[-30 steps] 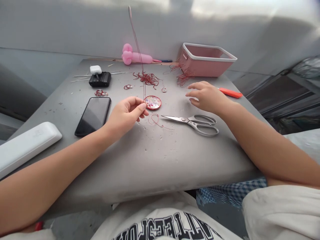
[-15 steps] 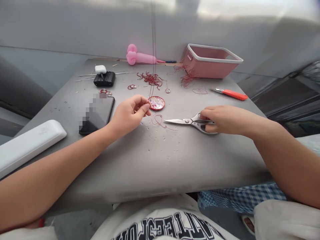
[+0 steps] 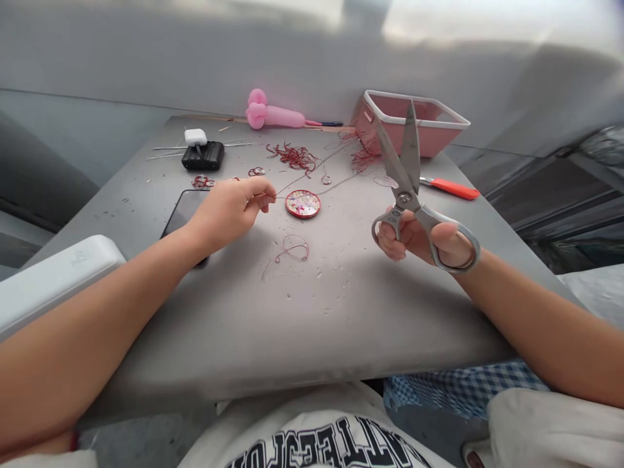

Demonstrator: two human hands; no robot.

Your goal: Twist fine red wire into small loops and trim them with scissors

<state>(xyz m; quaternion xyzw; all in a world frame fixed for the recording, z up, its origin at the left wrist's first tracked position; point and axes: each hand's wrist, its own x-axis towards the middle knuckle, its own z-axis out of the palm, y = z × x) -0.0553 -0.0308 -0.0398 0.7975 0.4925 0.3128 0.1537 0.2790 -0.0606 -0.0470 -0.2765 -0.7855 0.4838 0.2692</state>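
My left hand pinches a thin thread left of a round, red-rimmed dish of beads. From the fingertips the thread runs over the table toward the upper right. Metal scissors are in my right hand, raised off the table with their blades parted and pointing away from me; a finger and the thumb pass through the handles. A loose loop of thin red thread lies on the table between my hands. Behind the dish is a pile of red strings.
A pink basket stands at the back right, near an orange-handled cutter. A pink balloon lies at the back. On the left are a black case, a phone and a long white box.
The scissors have been lifted, turned upright and opened by my right hand. My left hand has moved slightly left with the thread. The loose thread loop has shifted left and toward me.
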